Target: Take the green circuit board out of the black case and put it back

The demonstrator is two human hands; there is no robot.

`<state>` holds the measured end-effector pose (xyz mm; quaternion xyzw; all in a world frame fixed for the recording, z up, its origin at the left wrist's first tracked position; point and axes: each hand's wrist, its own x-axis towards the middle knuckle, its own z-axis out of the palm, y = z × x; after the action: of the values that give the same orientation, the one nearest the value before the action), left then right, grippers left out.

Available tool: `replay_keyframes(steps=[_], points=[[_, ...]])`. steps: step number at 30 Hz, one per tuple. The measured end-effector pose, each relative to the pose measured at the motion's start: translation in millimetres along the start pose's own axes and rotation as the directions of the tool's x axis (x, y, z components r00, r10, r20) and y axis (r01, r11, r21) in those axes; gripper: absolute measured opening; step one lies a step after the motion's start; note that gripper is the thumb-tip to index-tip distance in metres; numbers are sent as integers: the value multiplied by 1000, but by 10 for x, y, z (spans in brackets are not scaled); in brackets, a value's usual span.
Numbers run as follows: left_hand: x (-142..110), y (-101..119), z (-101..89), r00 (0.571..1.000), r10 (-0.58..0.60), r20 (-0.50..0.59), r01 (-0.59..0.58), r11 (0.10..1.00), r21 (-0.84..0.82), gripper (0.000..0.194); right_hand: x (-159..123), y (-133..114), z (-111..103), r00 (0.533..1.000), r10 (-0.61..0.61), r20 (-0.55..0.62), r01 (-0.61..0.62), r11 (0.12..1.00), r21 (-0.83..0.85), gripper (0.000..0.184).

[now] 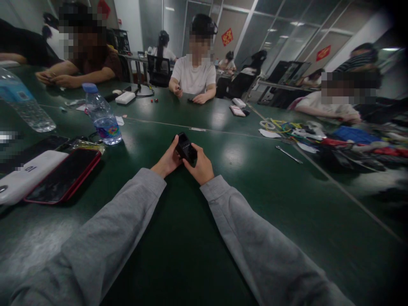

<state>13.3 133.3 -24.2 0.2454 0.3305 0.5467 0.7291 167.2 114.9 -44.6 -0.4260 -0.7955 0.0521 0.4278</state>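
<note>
Both of my hands hold a small black handheld device [185, 146] above the green table [188, 204]. It is boxy, with what looks like a small screen and a row of little buttons on its face; its exact kind is not clear. My left hand [170, 158] grips its left side, thumb along the upper edge. From the right, my right hand [201, 165] closes round the lower end, with the thumb on the front near the buttons. The fingers behind the device are hidden. Grey sleeves cover both my forearms.
Left of my arms lie a red-edged phone [65, 175] and a white power bank [32, 174]. Two water bottles, one blue-capped [103, 119], stand behind them. A wrench [288, 154] and a heap of cables [318, 136] lie to the right. A person [194, 74] sits opposite.
</note>
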Motion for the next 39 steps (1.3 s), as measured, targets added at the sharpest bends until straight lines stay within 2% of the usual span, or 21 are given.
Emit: replay_keyframes(steps=[5,10,15,21,28,35,39], points=[[12,15,-12,998,-44,-51,43,999,-13,66,0,-48,-26,992,-54,-118,53,998,-14,58],[-8,40,36,993,-84,-81,79,995,-59,61,14,-91,-65,975,-55,-217,60,998,17,58],[-35,57,45,996,-74,-58,70,995,-69,63,35,-98,-135,955,52,-293,-25,995,94,62],[-71,71,35,998,-50,38,51,998,-40,69,71,83,-121,924,186,-334,-126,973,193,64],[-54,71,21,997,-67,36,68,997,-28,68,77,187,-77,924,240,-298,-170,955,244,61],[-7,49,-27,996,-86,3,86,996,-6,61,77,183,-87,949,215,-229,-154,954,257,59],[-11,51,-27,997,-80,8,80,997,-5,58,76,256,-51,944,276,-181,-208,924,321,62]])
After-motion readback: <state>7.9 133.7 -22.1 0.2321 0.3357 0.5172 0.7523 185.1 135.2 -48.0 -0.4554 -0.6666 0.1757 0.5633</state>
